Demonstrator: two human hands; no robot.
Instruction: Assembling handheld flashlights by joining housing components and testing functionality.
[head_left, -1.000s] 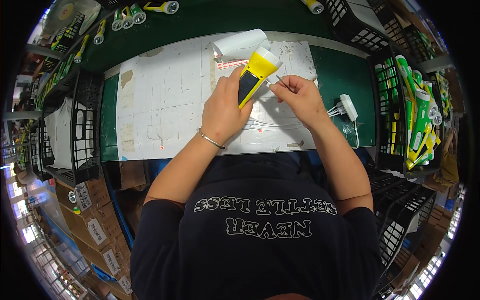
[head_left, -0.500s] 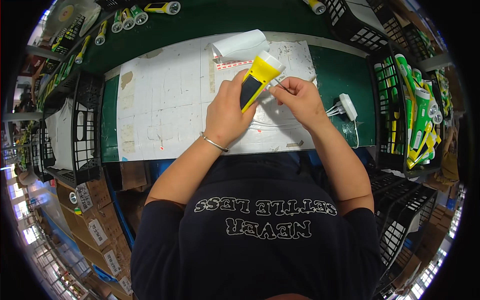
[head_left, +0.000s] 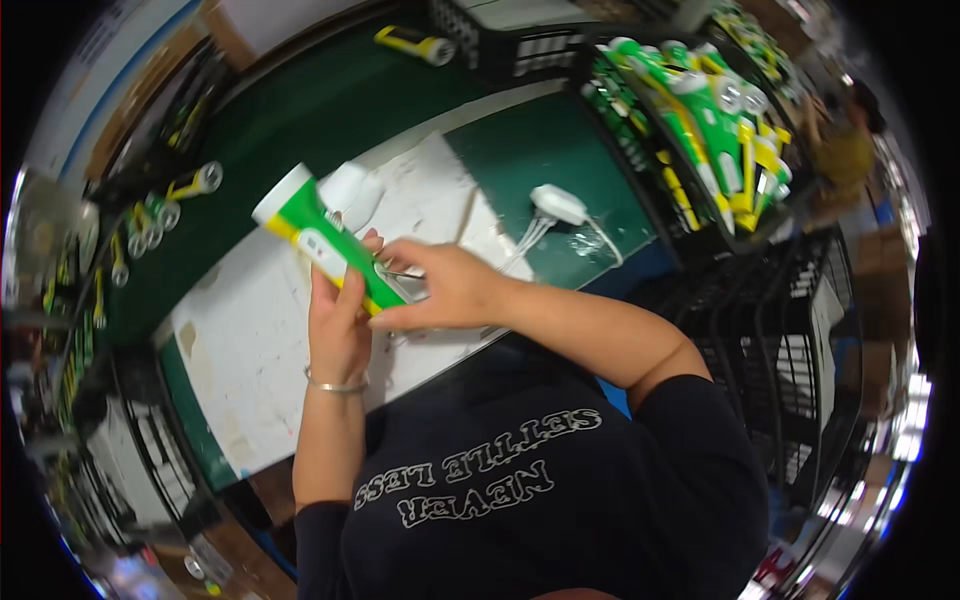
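A green and yellow flashlight (head_left: 318,232) with a white head is raised at a slant above the white work sheet, its head toward the far left. My left hand (head_left: 338,325) is closed round its handle from below, thumb along the side. Against the handle's tail end, my right hand (head_left: 445,285) is closed with thumb and fingers on either side. A thin dark rod (head_left: 402,274) shows among the right fingers; its full shape is hidden. Behind the flashlight sits a rounded white object (head_left: 352,195), partly covered and blurred.
A white charging block (head_left: 558,203) with several cables lies to the right on the green table (head_left: 520,140). Black crate (head_left: 690,235) holds several flashlights. More flashlights (head_left: 150,225) lie along the far left, and a single flashlight (head_left: 415,45) lies at the far edge.
My view has swung to the right and tilted. The flashlight has been turned from its dark-panel side to its green switch side. My right hand has moved from beside its head to its tail.
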